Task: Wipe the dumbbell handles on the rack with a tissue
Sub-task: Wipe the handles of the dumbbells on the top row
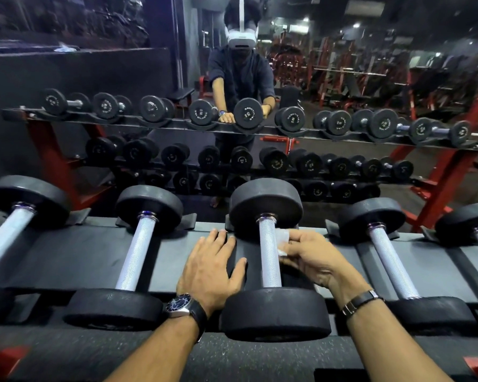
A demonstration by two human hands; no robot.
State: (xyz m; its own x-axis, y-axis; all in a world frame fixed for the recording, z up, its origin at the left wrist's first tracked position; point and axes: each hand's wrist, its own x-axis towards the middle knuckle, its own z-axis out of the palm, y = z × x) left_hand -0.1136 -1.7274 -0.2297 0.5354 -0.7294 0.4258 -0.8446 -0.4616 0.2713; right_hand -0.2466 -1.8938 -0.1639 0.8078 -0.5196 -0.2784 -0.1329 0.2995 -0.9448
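Note:
A row of black dumbbells with silver knurled handles lies on the dark rack point(75, 260). The middle dumbbell point(265, 205) has its handle point(269, 257) between my two hands. My right hand point(312, 257) pinches a small white tissue point(283, 239) right against the right side of that handle. My left hand point(213, 268) rests flat on the rack shelf just left of the handle, fingers spread. Neighbouring handles lie to the left point(137, 252) and to the right point(389, 263).
A mirror behind the rack reflects the dumbbell tiers, a person wearing a headset, and red gym machines. More dumbbells sit at the far left point(25, 199) and far right point(472, 224). Red rack frame parts show at the bottom corners.

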